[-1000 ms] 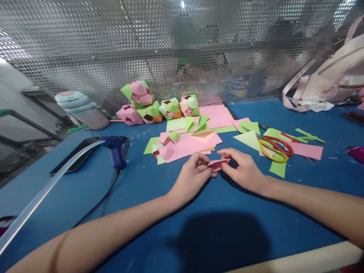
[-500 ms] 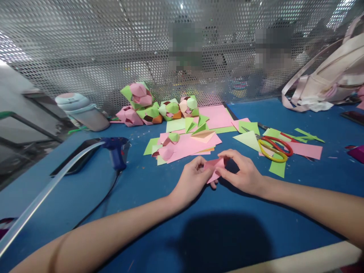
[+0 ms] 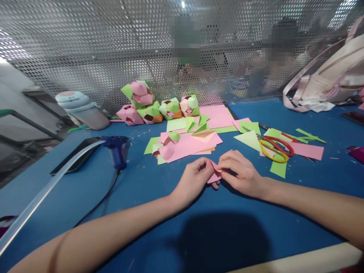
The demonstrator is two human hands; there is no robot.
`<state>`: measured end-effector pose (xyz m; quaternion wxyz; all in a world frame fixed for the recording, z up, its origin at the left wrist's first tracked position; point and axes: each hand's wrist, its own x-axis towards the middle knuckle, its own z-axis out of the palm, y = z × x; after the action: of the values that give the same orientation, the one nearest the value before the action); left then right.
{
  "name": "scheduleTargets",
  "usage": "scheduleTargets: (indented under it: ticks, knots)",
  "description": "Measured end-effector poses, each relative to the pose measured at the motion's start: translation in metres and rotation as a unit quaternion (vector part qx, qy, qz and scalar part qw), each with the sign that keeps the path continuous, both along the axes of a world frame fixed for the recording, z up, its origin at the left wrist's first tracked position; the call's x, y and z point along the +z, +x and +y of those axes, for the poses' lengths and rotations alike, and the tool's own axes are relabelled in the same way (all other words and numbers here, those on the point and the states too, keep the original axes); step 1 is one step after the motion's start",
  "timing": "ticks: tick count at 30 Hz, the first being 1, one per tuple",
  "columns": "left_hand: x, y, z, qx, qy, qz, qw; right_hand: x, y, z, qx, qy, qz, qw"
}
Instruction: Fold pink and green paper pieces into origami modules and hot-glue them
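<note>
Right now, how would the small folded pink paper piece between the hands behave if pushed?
Probably very light: the small folded pink paper piece is pinched between the left hand and right hand. Likely floppy but crease-holding, given its visible folds. Flat-sided, it should slide rather than roll on the blue table.

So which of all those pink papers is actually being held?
The small folded pink piece, pinched between the left hand and right hand; the other pink sheets lie flat on the blue table, untouched.
</note>
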<state>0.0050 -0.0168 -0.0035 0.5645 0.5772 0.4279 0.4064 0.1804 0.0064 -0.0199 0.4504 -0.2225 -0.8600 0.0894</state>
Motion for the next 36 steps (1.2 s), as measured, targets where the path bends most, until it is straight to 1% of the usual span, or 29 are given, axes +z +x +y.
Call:
scheduleTargets:
  ticks: [7, 9, 14, 22, 27, 32, 36]
  knots:
    - [0.0028, -0.0003, -0.0007, -0.010, 0.012, -0.005, 1.000, 0.0033, -0.0020, -0.0023, -0.004, -0.008, -0.008, 1.000]
    - [0.0027, -0.0004, -0.0006, -0.009, 0.016, 0.004, 1.000, 0.0037, -0.0020, -0.0019, -0.019, -0.023, 0.001, 1.000]
    - [0.0014, -0.0005, -0.0013, 0.022, 0.019, 0.063, 0.998, 0.0041, -0.0009, 0.0001, -0.067, -0.084, 0.036, 0.994]
    - [0.0029, -0.0004, -0.0017, 0.036, 0.019, 0.060, 0.997, 0.0049, -0.0018, 0.0013, -0.099, -0.103, 0.060, 0.988]
    - [0.0001, -0.0001, -0.0010, 0.022, 0.012, 0.043, 0.999, 0.0055, -0.0022, 0.0003, -0.076, -0.059, 0.043, 0.994]
    - [-0.0004, 0.0010, -0.0005, 0.028, 0.002, 0.042, 0.999, 0.0035, -0.0004, 0.0006, -0.063, -0.027, 0.034, 0.997]
    - [0.0005, 0.0007, 0.0001, 0.026, 0.015, 0.035, 0.999, 0.0057, 0.0022, -0.0026, -0.018, -0.019, 0.010, 1.000]
